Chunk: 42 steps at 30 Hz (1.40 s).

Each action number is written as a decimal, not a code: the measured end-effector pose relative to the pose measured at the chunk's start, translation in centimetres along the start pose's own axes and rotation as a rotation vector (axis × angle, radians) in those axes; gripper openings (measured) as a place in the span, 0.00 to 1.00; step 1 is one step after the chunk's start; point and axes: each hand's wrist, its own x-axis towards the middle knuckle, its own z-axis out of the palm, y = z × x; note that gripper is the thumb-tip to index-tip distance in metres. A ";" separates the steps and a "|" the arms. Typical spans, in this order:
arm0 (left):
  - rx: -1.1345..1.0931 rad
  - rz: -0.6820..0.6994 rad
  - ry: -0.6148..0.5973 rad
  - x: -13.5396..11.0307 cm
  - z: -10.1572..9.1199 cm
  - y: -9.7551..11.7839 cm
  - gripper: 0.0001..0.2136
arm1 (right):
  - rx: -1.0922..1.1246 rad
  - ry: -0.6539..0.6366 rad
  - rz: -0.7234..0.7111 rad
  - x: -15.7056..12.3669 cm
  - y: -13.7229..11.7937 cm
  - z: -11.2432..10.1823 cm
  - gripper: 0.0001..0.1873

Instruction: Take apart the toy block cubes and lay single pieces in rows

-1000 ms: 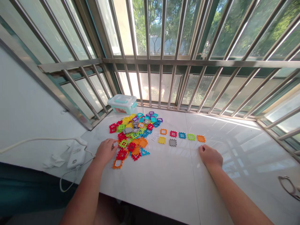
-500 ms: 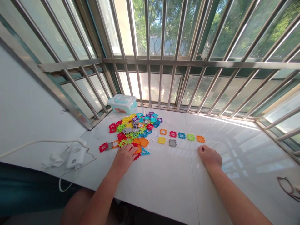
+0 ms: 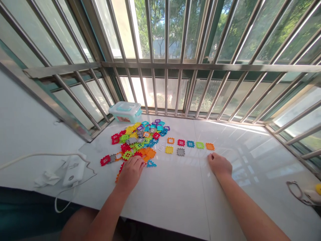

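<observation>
My left hand (image 3: 131, 170) is over the near side of a pile of coloured plastic interlocking tiles (image 3: 136, 145), its fingers bent together. A bit of red tile shows at its fingertips, the rest covered by the hand. A red and orange strip of tile (image 3: 119, 172) sticks out left of that hand. Just right of the fingertips lies a blue triangular tile (image 3: 151, 163). My right hand (image 3: 220, 164) rests on the table as a loose fist, nothing visible in it. An orange square tile (image 3: 210, 146) lies just beyond it, ending a row with green, blue and red tiles.
Yellow (image 3: 169, 150) and grey (image 3: 181, 152) tiles lie below the row, near small white pieces (image 3: 161, 148). A lidded plastic box (image 3: 126, 112) stands behind the pile by the metal bars. A power strip (image 3: 74, 170) with cables is at left, glasses (image 3: 297, 192) at far right.
Red and orange tiles that lay right of my left hand's fingers are gone from there, and a red and orange strip now shows on its left. My right hand stays a fist. The view shifted slightly.
</observation>
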 end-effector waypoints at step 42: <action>-0.187 -0.061 -0.486 4.9 7.2 18.1 0.12 | 0.015 0.014 0.017 -0.1 -0.1 -0.1 0.25</action>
